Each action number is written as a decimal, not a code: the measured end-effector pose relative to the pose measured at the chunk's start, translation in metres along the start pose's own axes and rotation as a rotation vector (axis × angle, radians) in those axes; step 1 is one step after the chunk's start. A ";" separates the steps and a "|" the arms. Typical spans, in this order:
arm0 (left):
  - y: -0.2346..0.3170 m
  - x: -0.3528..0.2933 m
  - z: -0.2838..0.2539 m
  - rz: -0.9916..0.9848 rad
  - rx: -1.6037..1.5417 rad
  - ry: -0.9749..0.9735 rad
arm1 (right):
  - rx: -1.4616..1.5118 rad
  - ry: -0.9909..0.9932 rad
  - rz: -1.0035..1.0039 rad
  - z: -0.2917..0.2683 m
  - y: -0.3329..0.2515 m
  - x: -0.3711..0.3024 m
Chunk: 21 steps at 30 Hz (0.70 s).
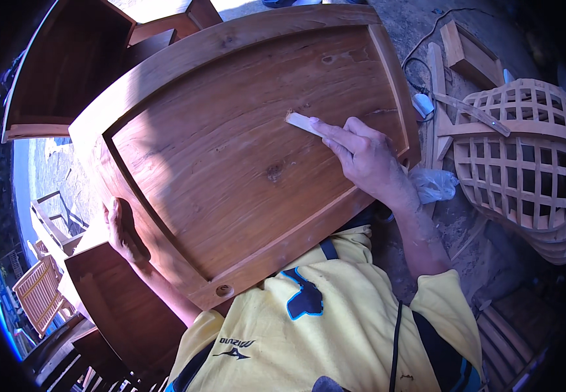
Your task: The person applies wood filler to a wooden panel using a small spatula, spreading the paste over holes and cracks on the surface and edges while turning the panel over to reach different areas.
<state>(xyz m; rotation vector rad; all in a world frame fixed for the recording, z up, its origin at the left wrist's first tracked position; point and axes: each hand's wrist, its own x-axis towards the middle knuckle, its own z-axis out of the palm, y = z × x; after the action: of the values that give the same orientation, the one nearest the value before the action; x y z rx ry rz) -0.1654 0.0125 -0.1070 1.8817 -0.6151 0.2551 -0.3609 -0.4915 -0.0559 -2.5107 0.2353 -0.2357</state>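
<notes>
A framed wooden cabinet door (231, 163) lies tilted before me, with dark knots in its recessed panel and a round hole near its lower left corner. My right hand (369, 153) pinches a flat, pale wooden stick (304, 123), index finger stretched along it. Brownish stuff clings to the stick's tip, which is at the panel surface close to a small dark mark. At the door's left edge my left hand (120, 230) rests against the frame, fingers stretched out, and a dark shadow falls beside it. It holds no tool.
Dark wooden cabinet boxes (67, 65) stand at the upper left, another (126, 300) at lower left beside a slatted piece (39, 294). On the right lie a curved wooden lattice frame (518, 163), a small wooden box (471, 55), a clear plastic bag (434, 185) and a cable (420, 46).
</notes>
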 end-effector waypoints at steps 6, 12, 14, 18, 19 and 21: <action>-0.006 -0.003 -0.001 -0.075 -0.063 0.031 | -0.022 -0.006 0.022 -0.021 -0.007 -0.001; -0.010 -0.005 -0.004 -0.189 -0.172 0.089 | -0.119 -0.104 -0.034 -0.024 -0.001 0.020; -0.014 -0.005 -0.003 -0.168 -0.159 0.079 | -0.125 -0.085 -0.050 -0.025 0.014 0.024; -0.012 -0.001 0.002 -0.130 -0.162 0.069 | -0.051 -0.089 -0.047 -0.025 0.034 0.025; -0.009 0.001 0.004 -0.122 -0.170 0.068 | -0.039 -0.102 -0.029 -0.028 0.038 0.023; -0.007 0.002 0.005 -0.109 -0.183 0.066 | -0.029 -0.112 -0.012 -0.033 0.044 0.019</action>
<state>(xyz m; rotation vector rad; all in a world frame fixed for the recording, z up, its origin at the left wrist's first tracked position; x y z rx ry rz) -0.1604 0.0089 -0.1135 1.7176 -0.4730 0.1829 -0.3547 -0.5496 -0.0530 -2.5447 0.1799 -0.0963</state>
